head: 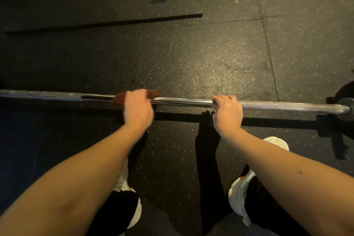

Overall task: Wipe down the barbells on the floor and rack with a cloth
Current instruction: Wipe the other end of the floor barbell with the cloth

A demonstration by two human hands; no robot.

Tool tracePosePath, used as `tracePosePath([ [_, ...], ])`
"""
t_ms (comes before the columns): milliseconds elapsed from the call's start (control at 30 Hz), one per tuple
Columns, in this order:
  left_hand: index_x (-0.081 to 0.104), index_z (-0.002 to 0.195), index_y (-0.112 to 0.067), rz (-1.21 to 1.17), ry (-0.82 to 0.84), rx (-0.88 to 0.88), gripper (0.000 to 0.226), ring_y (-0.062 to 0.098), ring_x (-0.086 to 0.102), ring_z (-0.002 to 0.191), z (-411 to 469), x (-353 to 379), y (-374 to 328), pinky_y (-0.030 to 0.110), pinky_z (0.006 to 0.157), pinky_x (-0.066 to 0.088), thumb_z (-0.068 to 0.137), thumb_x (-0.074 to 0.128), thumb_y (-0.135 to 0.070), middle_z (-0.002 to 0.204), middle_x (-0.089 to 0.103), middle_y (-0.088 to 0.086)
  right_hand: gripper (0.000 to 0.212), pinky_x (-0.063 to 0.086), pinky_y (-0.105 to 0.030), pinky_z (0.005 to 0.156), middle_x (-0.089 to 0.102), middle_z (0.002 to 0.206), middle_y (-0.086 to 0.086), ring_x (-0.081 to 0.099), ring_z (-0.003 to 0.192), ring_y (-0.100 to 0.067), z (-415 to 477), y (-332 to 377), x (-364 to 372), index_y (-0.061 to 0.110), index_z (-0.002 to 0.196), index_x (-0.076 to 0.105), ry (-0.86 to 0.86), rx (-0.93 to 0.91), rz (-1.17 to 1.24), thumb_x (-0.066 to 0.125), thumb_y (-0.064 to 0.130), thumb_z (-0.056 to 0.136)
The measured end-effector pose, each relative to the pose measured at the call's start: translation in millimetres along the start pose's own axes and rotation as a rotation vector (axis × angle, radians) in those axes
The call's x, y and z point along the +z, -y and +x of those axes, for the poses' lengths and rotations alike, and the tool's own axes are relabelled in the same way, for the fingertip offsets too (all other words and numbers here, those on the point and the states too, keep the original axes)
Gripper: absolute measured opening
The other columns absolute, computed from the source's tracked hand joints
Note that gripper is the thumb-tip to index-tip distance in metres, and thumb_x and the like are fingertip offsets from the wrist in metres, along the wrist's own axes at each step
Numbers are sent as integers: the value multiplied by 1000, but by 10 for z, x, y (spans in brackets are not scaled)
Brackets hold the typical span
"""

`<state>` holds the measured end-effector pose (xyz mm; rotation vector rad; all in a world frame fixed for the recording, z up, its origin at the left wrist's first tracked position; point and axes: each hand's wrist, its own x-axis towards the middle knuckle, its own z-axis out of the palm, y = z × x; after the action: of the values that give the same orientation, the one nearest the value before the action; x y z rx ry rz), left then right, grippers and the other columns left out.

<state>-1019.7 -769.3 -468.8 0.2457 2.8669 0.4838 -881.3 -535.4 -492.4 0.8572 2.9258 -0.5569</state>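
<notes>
Speckled black rubber flooring (191, 53) underlies a barbell (183, 101) running crosswise in front of the person's white shoes (277, 142), with a dark plate (344, 92) at its right end. The left hand (138, 107) curls around a reddish-brown cloth (153, 93) wrapped over the smooth chrome centre, presumably so wiping covers the full circumference. The right hand (228, 109) grips the bare shaft where knurling begins, likely steadying the bar against rolling.

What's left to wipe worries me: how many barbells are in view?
1. The barbell runs crosswise, left hand holding the cloth on it, right hand gripping it. Others may be out of frame.
</notes>
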Motion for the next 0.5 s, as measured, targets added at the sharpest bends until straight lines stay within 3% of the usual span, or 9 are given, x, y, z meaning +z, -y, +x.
tracePosePath([
  [100, 61, 102, -23, -13, 13, 246, 10, 17, 52, 100, -317, 355, -709, 40, 98, 49, 94, 62, -17, 104, 62, -3, 27, 40, -39, 84, 70, 109, 4, 52, 107, -25, 5, -24, -44, 19, 110, 70, -4, -33, -8, 61, 3, 89],
  [200, 60, 107, -20, 15, 50, 487, 18, 24, 56, 109, -528, 651, -1257, 42, 111, 39, 90, 65, -15, 110, 64, 0, 26, 34, -40, 84, 71, 106, 1, 54, 105, -27, 47, -34, -153, 21, 103, 69, 49, -65, -122, 56, 6, 86],
  [300, 58, 107, -23, 70, 68, 525, 22, 23, 59, 109, -460, 640, -1328, 38, 107, 41, 89, 67, -15, 111, 65, -1, 25, 28, -40, 86, 69, 106, 2, 55, 108, -26, 195, -6, -296, 25, 104, 64, 183, -88, -218, 57, 13, 84],
  [400, 57, 109, -23, 123, 60, 519, 20, 21, 59, 106, -350, 477, -1110, 36, 100, 43, 93, 67, -17, 111, 66, -1, 38, 32, -47, 104, 68, 120, -3, 57, 120, -29, 413, 4, -394, 21, 127, 59, 459, -88, -150, 55, 16, 90],
  [433, 57, 109, -23, 125, 52, 499, 17, 21, 58, 105, -315, 426, -1019, 36, 100, 44, 94, 65, -19, 110, 66, -1, 37, 36, -48, 107, 68, 123, -6, 59, 120, -31, 481, 7, -432, 17, 132, 59, 562, -82, -130, 54, 17, 95],
  [500, 57, 109, -22, 113, 60, 438, 13, 20, 58, 104, -254, 337, -840, 37, 99, 45, 97, 62, -22, 109, 65, -1, 28, 50, -46, 99, 70, 115, -12, 65, 108, -32, 585, 27, -511, 9, 124, 66, 699, -101, -121, 53, 20, 101],
])
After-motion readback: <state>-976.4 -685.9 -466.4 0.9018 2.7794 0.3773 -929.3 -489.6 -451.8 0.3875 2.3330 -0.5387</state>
